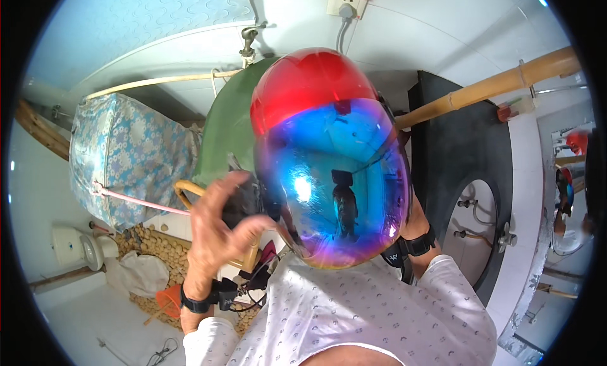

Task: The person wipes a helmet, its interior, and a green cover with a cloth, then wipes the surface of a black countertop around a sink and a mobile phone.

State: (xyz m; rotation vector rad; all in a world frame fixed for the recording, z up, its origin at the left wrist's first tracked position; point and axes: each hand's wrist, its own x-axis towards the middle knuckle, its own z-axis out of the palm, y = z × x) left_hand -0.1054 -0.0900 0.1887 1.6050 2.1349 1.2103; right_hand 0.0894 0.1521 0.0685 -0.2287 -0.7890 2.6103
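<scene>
A red motorcycle helmet [314,81] with a blue-purple mirrored visor [354,195] fills the middle of the view, in front of my chest. At its left side my left hand [218,224] is open, its thumb and fingers spread around a dark patch I cannot make out. The thumb tip comes close to the visor's lower left edge. My right hand [414,220] is against the helmet's right side, holding it, with its fingers hidden behind the shell. Both wrists wear black bands.
Behind the helmet is a large green rounded object [231,119]. A flower-patterned cover [129,157] stands left, near a white toilet [82,247], pebbled floor [148,239] and orange bucket [169,301]. A black counter [465,145] with an oval basin [471,233] and a bamboo pole [493,88] lie right.
</scene>
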